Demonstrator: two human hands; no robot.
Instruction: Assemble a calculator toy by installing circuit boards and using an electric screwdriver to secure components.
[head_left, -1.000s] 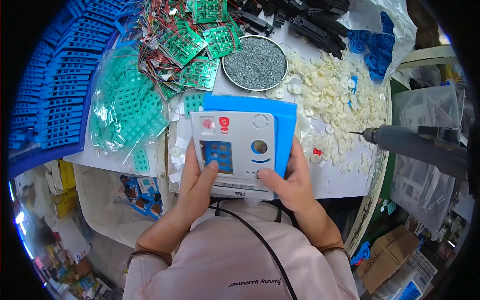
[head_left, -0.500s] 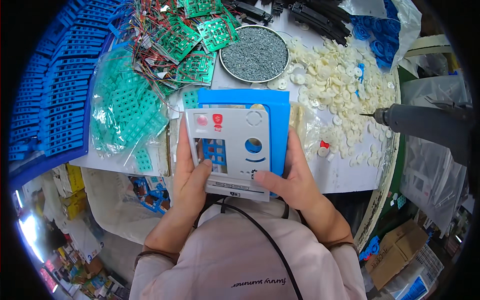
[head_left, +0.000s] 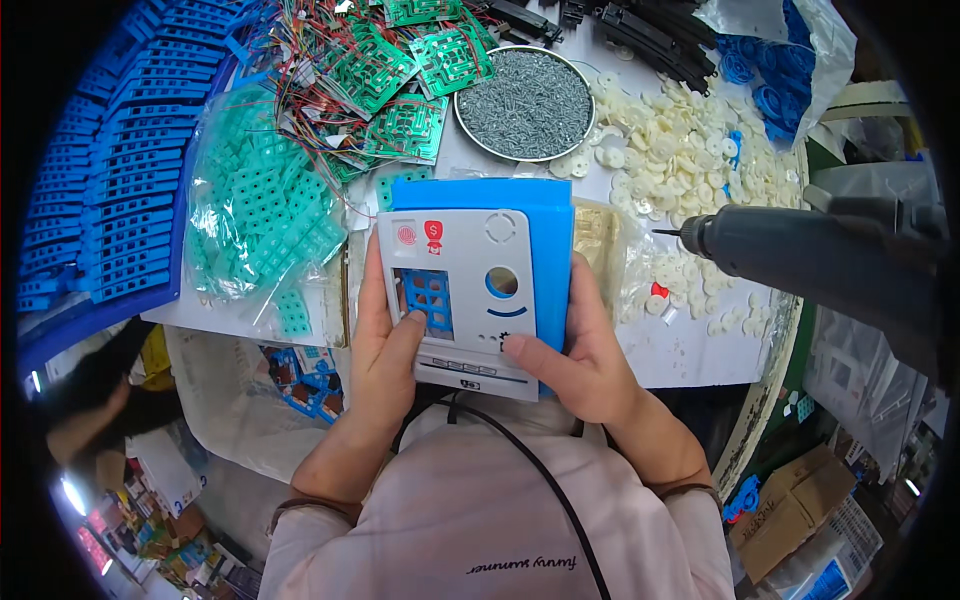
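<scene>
Between my two hands is a white plastic front panel [head_left: 466, 300] with a square window, a round hole and red printed marks. Behind it lies a larger blue plastic casing [head_left: 552, 250], showing along the top and right. A blue grid of small squares shows through the window. My left hand [head_left: 388, 355] grips the left edge, thumb on the front by the window. My right hand [head_left: 590, 365] holds the right side, its thumb pressed on the panel's lower right. The fingers behind are mostly hidden.
Beyond my hands are a round dish of screws [head_left: 525, 105], green circuit boards [head_left: 405, 130] with wires, bagged teal pads [head_left: 265, 200] and cream discs [head_left: 680, 140]. Blue parts [head_left: 130, 200] are stacked left. A power screwdriver [head_left: 790, 240] juts in from the right; a cardboard box [head_left: 800, 505] lies below.
The white panel has shifted slightly against the blue casing, which shows less at the top left gap. The screwdriver has swung left and nearer. Another person's blurred arm appears at the left.
</scene>
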